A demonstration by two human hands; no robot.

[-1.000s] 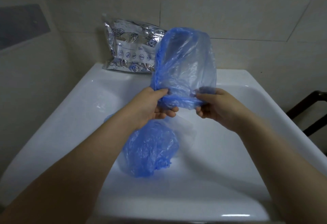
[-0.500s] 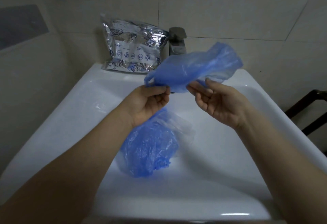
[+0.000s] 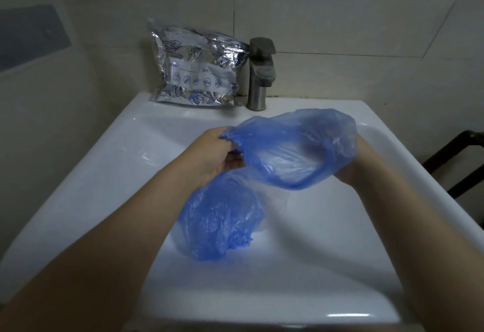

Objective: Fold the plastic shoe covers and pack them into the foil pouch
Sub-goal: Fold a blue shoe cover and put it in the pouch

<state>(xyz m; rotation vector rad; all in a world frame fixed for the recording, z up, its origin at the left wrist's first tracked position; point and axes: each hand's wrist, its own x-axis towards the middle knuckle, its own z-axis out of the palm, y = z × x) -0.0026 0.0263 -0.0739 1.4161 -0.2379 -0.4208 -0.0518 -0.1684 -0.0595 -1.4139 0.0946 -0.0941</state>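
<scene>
A blue plastic shoe cover (image 3: 293, 148) is stretched sideways above the basin, its opening facing me. My left hand (image 3: 217, 156) pinches its gathered left end. My right hand (image 3: 353, 166) is mostly hidden behind the cover's right end; only its heel and wrist show, so its grip is hidden. A second blue shoe cover (image 3: 222, 219) lies crumpled in the basin below my left wrist. The silver foil pouch (image 3: 193, 69) with blue drawings leans against the wall at the back left of the sink.
The white sink (image 3: 110, 169) fills most of the view. A metal tap (image 3: 260, 72) stands at the back, just right of the pouch. Tiled walls close in on the left and behind. A dark rail (image 3: 458, 158) shows at the right edge.
The held cover has come down from upright in front of the tap to lying sideways, low over the basin. My right hand has moved to its right end and slipped behind it.
</scene>
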